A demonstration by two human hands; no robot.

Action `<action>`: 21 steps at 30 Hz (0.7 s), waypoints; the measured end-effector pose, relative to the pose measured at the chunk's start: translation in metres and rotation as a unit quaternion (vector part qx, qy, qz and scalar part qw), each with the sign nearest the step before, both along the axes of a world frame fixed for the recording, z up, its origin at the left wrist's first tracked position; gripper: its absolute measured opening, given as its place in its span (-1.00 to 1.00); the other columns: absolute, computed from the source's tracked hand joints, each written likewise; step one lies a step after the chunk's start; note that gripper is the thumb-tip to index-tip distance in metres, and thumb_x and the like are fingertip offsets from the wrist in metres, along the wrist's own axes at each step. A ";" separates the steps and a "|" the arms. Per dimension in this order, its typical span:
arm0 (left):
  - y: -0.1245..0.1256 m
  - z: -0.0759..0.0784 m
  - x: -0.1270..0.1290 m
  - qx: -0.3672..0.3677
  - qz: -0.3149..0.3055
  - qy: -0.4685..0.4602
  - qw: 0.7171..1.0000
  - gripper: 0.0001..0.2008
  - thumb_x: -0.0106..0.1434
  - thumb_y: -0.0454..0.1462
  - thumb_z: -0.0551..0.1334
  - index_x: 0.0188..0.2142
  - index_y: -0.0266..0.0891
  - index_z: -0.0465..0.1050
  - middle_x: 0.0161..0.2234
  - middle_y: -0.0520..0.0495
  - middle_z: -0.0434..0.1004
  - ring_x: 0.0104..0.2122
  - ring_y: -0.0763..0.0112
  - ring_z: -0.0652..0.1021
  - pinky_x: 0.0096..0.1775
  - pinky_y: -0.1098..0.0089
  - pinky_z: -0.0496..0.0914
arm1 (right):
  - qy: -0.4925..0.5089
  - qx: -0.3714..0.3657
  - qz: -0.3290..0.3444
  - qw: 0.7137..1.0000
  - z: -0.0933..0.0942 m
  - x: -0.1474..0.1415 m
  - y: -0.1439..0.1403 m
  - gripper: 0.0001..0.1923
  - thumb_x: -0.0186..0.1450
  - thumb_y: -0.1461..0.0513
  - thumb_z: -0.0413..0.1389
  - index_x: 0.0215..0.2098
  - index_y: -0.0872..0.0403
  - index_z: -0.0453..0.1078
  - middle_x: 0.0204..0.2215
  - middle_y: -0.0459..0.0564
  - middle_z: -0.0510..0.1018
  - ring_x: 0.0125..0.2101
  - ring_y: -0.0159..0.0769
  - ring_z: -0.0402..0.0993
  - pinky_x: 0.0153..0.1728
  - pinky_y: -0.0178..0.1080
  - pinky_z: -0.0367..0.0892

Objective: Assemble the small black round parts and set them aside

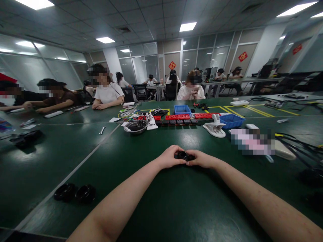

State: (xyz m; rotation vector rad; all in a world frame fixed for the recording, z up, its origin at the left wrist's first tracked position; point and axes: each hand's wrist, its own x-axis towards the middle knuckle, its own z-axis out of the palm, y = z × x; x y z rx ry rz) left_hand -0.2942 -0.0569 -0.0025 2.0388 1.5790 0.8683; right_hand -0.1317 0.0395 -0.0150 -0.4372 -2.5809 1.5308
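Both of my hands meet at the middle of the green table. My left hand [169,157] has its fingers and thumb closed round a small black ring-shaped part [182,155] with a round opening facing up. From the other side my right hand [202,159] grips the same part, or a second dark piece touching it; the fingers hide which. Two more glossy black ring-shaped parts, a left one [65,192] and a right one [85,194], lie side by side at the lower left, beyond my left forearm.
Red sockets [176,117] run across the table ahead. Around them are a metal bowl [136,127], a white clip stand [214,127], a blue bin [232,121] and a smaller blue bin [182,109]. A wrench [102,130] lies left; cables [300,139] sprawl right. People sit opposite.
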 end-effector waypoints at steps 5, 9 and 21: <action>0.000 0.001 0.001 0.003 0.001 -0.001 1.000 -0.61 -0.09 -0.14 0.23 -0.25 -0.23 0.27 -0.32 -0.02 0.26 -0.32 0.41 0.33 -0.33 0.43 0.26 | 0.001 0.004 -0.002 1.000 0.001 0.001 -0.001 -0.65 0.01 0.25 0.09 -0.20 0.14 0.26 -0.33 -0.06 0.40 -0.32 -0.31 0.31 -0.30 -0.29 0.21; 0.000 0.001 0.001 0.006 -0.001 -0.001 1.000 -0.61 -0.09 -0.13 0.23 -0.25 -0.24 0.27 -0.32 -0.03 0.27 -0.33 0.42 0.33 -0.33 0.43 0.26 | 0.004 -0.001 -0.002 1.000 0.001 0.001 -0.002 -0.62 0.01 0.24 0.09 -0.18 0.15 0.25 -0.31 -0.05 0.40 -0.31 -0.31 0.30 -0.29 -0.29 0.20; -0.002 0.000 0.005 0.011 0.033 0.012 0.999 -0.57 -0.11 -0.06 0.22 -0.27 -0.23 0.28 -0.32 -0.04 0.27 -0.35 0.43 0.33 -0.35 0.44 0.27 | -0.002 0.000 -0.037 0.999 0.000 -0.001 -0.001 -0.67 -0.03 0.22 0.13 -0.28 0.15 0.26 -0.45 -0.11 0.36 -0.43 -0.39 0.26 -0.41 -0.34 0.17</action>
